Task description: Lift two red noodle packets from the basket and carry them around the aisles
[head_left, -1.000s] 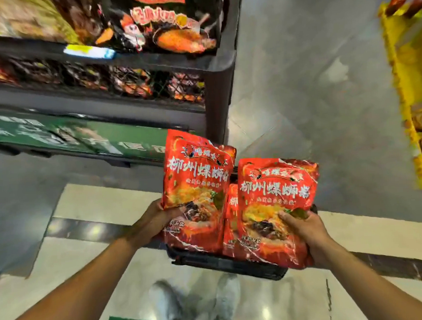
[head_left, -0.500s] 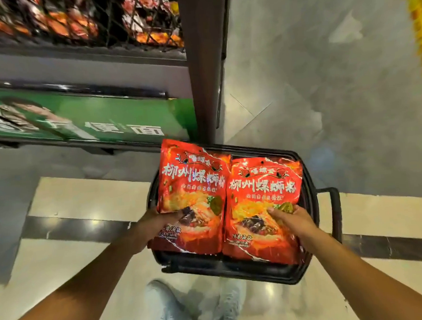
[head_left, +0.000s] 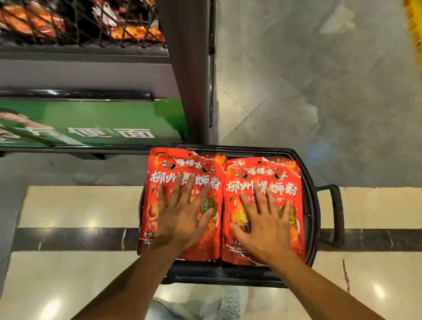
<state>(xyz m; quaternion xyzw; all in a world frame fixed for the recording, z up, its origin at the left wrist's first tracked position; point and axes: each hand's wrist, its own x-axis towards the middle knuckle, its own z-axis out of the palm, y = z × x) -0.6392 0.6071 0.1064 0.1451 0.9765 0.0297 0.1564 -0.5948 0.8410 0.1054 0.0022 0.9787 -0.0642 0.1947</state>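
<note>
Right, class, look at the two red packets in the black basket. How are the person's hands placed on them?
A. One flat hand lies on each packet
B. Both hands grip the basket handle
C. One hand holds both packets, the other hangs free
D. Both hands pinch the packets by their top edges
A: the left hand lies flat, fingers spread, on the left packet, and the right hand lies likewise on the right packet, both in the basket.

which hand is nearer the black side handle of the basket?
Right. The right hand lies flat on the right red noodle packet, next to the black looped side handle. The left hand presses the left red packet, farther away.
</note>
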